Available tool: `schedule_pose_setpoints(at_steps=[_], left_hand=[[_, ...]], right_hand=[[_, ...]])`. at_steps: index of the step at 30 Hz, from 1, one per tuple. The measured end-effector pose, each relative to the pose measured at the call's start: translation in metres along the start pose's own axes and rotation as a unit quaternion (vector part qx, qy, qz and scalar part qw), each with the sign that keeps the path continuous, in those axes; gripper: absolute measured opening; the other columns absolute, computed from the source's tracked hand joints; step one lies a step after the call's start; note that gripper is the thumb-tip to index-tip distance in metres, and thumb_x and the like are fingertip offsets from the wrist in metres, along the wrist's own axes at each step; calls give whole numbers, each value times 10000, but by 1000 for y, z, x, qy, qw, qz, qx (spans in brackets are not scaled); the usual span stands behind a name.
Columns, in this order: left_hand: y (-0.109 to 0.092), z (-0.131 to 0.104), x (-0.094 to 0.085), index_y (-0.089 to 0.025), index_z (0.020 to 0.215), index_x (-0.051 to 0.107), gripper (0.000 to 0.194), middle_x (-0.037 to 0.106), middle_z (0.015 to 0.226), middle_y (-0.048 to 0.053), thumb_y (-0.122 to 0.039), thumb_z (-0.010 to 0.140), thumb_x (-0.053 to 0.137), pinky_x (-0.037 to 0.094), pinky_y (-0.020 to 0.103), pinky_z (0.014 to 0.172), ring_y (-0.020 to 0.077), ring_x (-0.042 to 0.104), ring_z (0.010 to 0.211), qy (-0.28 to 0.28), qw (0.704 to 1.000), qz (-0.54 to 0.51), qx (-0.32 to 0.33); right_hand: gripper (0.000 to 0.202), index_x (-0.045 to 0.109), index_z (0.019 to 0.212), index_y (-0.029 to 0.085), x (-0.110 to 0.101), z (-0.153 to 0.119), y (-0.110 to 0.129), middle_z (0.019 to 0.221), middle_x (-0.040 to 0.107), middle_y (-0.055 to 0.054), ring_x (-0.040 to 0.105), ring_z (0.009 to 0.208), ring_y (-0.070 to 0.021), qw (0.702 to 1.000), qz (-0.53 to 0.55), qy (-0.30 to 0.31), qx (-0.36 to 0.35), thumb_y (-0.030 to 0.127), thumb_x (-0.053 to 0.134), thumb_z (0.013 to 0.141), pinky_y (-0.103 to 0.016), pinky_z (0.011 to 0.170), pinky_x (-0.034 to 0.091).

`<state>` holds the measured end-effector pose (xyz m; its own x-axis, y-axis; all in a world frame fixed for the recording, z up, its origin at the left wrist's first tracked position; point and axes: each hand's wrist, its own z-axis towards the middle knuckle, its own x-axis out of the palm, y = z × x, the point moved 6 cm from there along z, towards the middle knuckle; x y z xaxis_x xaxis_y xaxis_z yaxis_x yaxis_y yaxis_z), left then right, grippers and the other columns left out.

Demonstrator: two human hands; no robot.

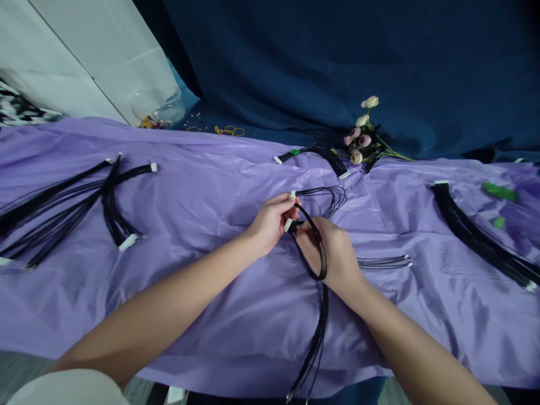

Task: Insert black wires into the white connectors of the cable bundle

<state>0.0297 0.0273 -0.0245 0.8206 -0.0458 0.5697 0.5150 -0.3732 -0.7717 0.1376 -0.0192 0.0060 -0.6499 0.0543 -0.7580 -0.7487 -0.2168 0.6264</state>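
Near the middle of the purple cloth, my left hand [273,221] pinches a small white connector [292,194] with thin black wires. Close beside it on the right, my right hand [331,247] is closed on a black wire bundle [324,315] that has a white connector [288,225] at its upper end. The bundle loops over the right hand and hangs toward the front edge, with bare metal tips at its lower end. Thin looped wires [335,197] lie just behind the hands. The right fingertips are partly hidden by the wires.
Wire harnesses [67,208] lie on the purple cloth [202,185] at the left, another [472,233] at the right, and a short one [323,153] behind. Loose wires [383,262] lie right of my hands. Artificial flowers [363,138] and a clear plastic container [169,107] stand at the back.
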Motion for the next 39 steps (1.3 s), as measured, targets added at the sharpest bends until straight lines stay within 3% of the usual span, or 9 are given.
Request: schedule_pose_setpoints(at_steps=[7,12,15,18,21,24,28,33,39], left_hand=[[1,-1,0,-130,760,593,91,471,599,-18,-208,798,563,381,186,502,72,469,544,13,1000,4,-4],[0,-1,1,-125,757,598,94,478,600,-13,-197,804,559,382,178,505,67,468,538,16,1000,2,3],[-1,-1,1,-114,742,597,80,463,607,-12,-166,790,560,371,161,506,61,468,552,11,1000,-12,7],[-2,-2,2,-115,745,589,81,443,598,-15,-156,797,542,368,163,488,63,456,545,7,1000,-11,0],[-1,-4,5,-131,765,581,82,429,581,-19,-173,810,527,402,200,477,84,451,526,11,1000,-1,-22],[-1,-4,5,-137,774,578,71,416,581,-22,-185,807,537,423,222,471,92,449,519,10,999,-8,-34],[-1,-2,3,-129,781,584,66,406,590,-22,-174,802,541,431,222,461,91,450,518,8,999,-17,-30],[0,-4,5,-129,768,578,77,410,599,-20,-177,811,536,437,213,458,88,451,519,9,999,-16,-43],[2,-5,6,-132,762,575,65,413,600,-20,-185,798,560,438,212,461,89,457,519,10,999,-19,-50]], right_hand=[[153,565,783,179,-5,-8,21,719,599,-22,549,546,-147,964,-228,-92,-96,273,469,855,-269,518,282],[182,568,771,172,-5,-10,26,692,606,-28,521,477,-129,951,-265,-113,-114,260,446,873,-278,487,244],[152,559,874,185,-5,-6,14,674,614,-20,514,469,-130,985,-154,-55,-44,296,455,879,-260,464,224],[156,533,926,202,-3,-1,-1,642,580,11,487,483,-112,992,116,28,32,337,507,853,-224,455,271],[211,533,880,202,-3,5,-17,550,472,60,339,402,-72,911,373,92,150,393,574,797,-203,392,225],[244,540,906,208,-13,11,-29,626,505,53,288,396,-59,828,504,90,230,407,584,772,-199,361,217],[187,549,931,223,-38,18,-39,755,586,-2,436,504,-105,782,587,-19,210,320,492,782,-227,422,353],[183,577,906,255,-56,17,-48,688,497,38,433,492,-84,787,578,-171,132,415,510,849,-220,481,384],[329,547,811,252,-61,22,-41,680,417,14,490,618,-124,831,535,-133,75,513,368,902,-265,609,456]])
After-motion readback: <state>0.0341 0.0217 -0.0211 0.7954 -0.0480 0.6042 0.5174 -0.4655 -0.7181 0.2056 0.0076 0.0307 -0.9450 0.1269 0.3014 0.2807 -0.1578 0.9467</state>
